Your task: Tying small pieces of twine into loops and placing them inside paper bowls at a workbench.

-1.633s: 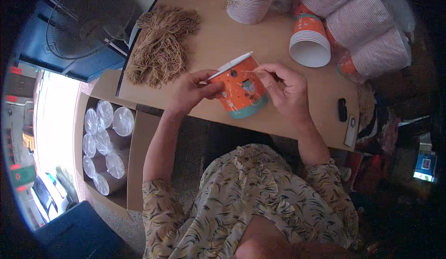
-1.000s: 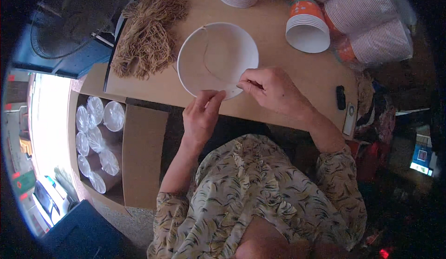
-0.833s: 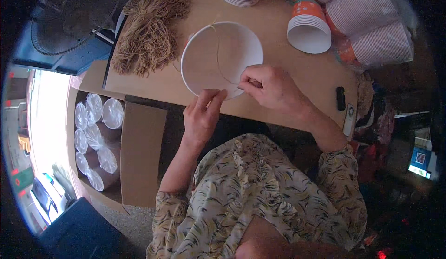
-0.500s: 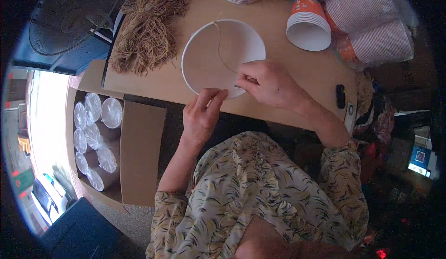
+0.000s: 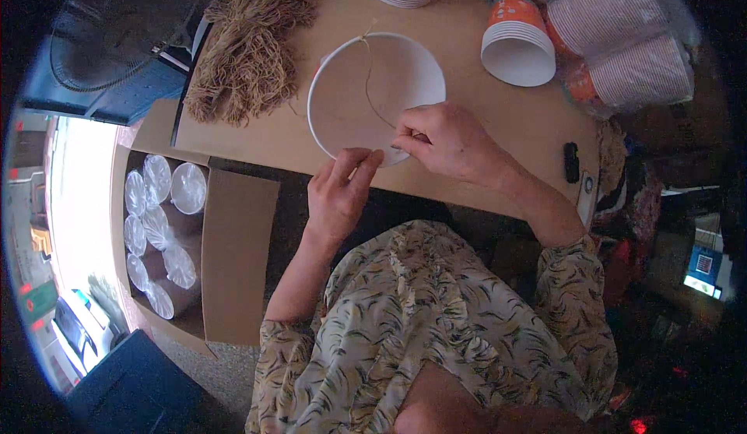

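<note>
A white paper bucket (image 5: 336, 103) lies at the near part of the table with its open mouth toward me. A thin tan string (image 5: 369, 84) is tied at its far rim and runs across the mouth to my right hand (image 5: 455, 142). The right thumb and forefinger pinch the string's end, just inside the near rim. My left hand (image 5: 339, 189) is closed with its fingertips at the bucket's near rim, gripping the edge. A small dark mark shows on the rim between the hands; I cannot make it out.
A bundle of tan strings (image 5: 245, 52) lies left of the bucket. Stacked orange and white buckets (image 5: 517, 54) and bagged stacks (image 5: 638, 68) stand at right. A black object (image 5: 571, 162) is near the right edge. An open carton (image 5: 233, 255) with wrapped stacks sits at lower left.
The bucket has shifted very slightly to the right. Both hands keep almost the same place and grip.
</note>
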